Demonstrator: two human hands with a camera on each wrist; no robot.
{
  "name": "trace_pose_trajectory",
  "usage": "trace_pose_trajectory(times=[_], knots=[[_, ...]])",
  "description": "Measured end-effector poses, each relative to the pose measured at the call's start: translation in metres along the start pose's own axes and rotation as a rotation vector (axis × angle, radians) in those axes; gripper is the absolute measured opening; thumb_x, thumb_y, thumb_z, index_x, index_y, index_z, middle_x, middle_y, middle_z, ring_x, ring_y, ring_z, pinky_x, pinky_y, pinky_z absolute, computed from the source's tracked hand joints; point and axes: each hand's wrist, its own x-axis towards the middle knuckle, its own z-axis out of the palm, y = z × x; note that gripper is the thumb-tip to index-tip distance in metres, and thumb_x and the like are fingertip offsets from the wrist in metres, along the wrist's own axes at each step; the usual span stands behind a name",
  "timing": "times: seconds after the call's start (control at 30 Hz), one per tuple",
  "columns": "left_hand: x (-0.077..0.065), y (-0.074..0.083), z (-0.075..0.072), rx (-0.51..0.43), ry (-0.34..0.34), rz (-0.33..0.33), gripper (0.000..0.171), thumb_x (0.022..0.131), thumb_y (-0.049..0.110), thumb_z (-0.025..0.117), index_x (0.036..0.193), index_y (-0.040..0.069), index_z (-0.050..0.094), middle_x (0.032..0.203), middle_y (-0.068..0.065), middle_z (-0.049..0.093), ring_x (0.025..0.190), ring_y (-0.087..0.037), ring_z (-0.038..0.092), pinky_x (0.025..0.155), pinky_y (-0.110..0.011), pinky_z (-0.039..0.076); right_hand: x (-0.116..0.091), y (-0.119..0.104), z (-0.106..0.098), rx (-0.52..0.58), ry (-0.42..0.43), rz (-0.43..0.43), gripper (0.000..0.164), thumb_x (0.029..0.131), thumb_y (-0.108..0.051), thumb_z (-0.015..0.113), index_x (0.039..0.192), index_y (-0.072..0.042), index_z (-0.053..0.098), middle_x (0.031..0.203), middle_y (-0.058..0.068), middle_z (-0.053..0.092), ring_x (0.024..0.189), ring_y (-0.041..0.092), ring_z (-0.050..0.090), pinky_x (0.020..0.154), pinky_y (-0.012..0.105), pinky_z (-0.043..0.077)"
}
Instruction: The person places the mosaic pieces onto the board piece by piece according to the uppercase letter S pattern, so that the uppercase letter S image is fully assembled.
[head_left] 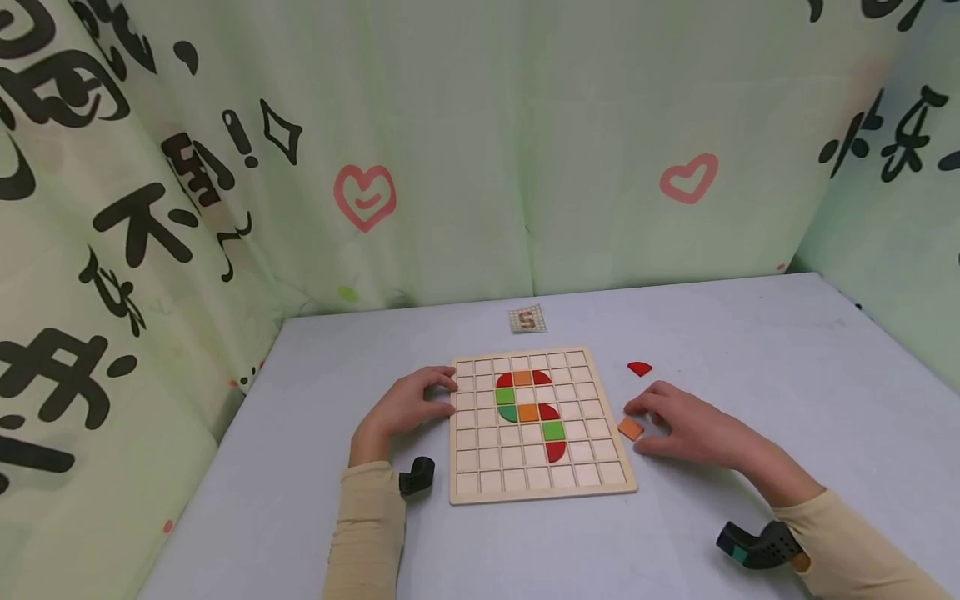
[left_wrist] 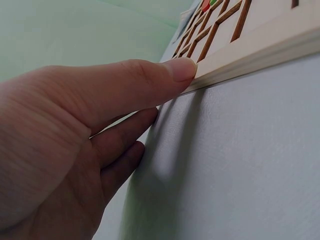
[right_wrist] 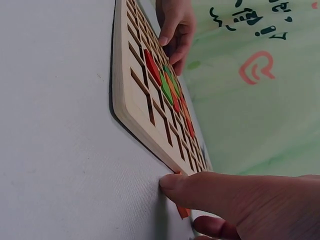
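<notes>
A square wooden grid board (head_left: 465, 487) lies on the table. Red, green and orange pieces fill some of its cells in an S-like shape, among them a light green square (head_left: 553, 431). My left hand (head_left: 401, 412) rests at the board's left edge, thumb tip against the rim in the left wrist view. Just off the board's right edge is a loose orange square tile (head_left: 631, 428). The thumb and fingers of my right hand (head_left: 693, 427) are spread at either side of it. In the right wrist view the thumb (right_wrist: 200, 187) overlaps that tile.
A loose red rounded piece (head_left: 640, 367) lies beyond my right hand. Behind the board is a small card (head_left: 527, 319) with a gridded picture. A green curtain (head_left: 525, 167) with dark lettering and red hearts hangs along the table's back and sides.
</notes>
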Motion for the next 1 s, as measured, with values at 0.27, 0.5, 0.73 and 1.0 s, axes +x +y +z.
trace_pose_trajectory(times=[0.27, 0.5, 0.73, 1.0], knots=[[-0.0002, -0.0009, 0.0004, 0.006, 0.003, 0.006, 0.026, 0.088, 0.011, 0.076, 0.113, 0.009, 0.069, 0.150, -0.006, 0.052, 0.146, -0.029, 0.039, 0.121, -0.046, 0.032, -0.0010, 0.0017, 0.0003, -0.009, 0.023, -0.061, 0.023, 0.086, -0.020, 0.077, 0.108, -0.019, 0.072, 0.104, -0.003, 0.058, 0.087, 0.009, 0.050, 0.070, 0.023, 0.047], [-0.0011, -0.0010, 0.0000, 0.003, 0.003, 0.008, 0.027, 0.088, 0.010, 0.076, 0.113, 0.008, 0.070, 0.150, -0.006, 0.052, 0.146, -0.030, 0.039, 0.121, -0.046, 0.032, 0.0008, 0.0026, 0.0035, -0.015, 0.042, -0.045, 0.017, 0.085, -0.021, 0.078, 0.099, -0.016, 0.070, 0.096, -0.005, 0.058, 0.084, 0.009, 0.050, 0.069, 0.023, 0.047], [-0.0009, -0.0017, -0.0002, 0.005, 0.006, 0.012, 0.026, 0.088, 0.011, 0.075, 0.114, 0.009, 0.070, 0.150, -0.006, 0.053, 0.146, -0.029, 0.040, 0.121, -0.046, 0.033, 0.0008, 0.0024, 0.0042, -0.017, 0.052, -0.032, 0.019, 0.086, -0.021, 0.077, 0.102, -0.014, 0.070, 0.095, -0.006, 0.058, 0.082, 0.008, 0.049, 0.068, 0.023, 0.046], [-0.0010, -0.0020, 0.0003, 0.007, 0.004, 0.007, 0.027, 0.088, 0.011, 0.075, 0.115, 0.009, 0.070, 0.150, -0.005, 0.053, 0.146, -0.028, 0.040, 0.121, -0.045, 0.033, 0.0012, 0.0022, 0.0044, -0.019, 0.062, -0.059, 0.015, 0.087, -0.017, 0.076, 0.101, -0.016, 0.073, 0.094, -0.008, 0.060, 0.080, 0.006, 0.049, 0.066, 0.021, 0.046]])
